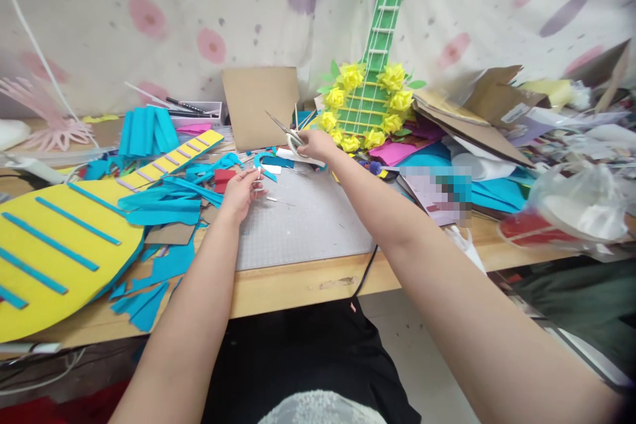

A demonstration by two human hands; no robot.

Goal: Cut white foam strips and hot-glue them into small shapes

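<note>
My right hand (316, 146) grips a pair of scissors (288, 134) by the handles, blades pointing up and to the left. My left hand (242, 193) is closed, its fingertips pinching a small curved blue strip (271, 174) over the left part of the grey cutting mat (313, 225). A thin white-handled tool (278, 201) lies on the mat just right of these fingers. Beside the left hand sits a red piece (224, 180). Blue crepe paper strips (166, 209) are heaped left of it.
A yellow guitar-shaped cutout (74, 258) with blue strips covers the left side. Behind the mat stands a green guitar shape (385, 33) with yellow flowers (352, 75), beside a cardboard sheet (261, 106). Papers and a plastic bag (581, 192) crowd the right.
</note>
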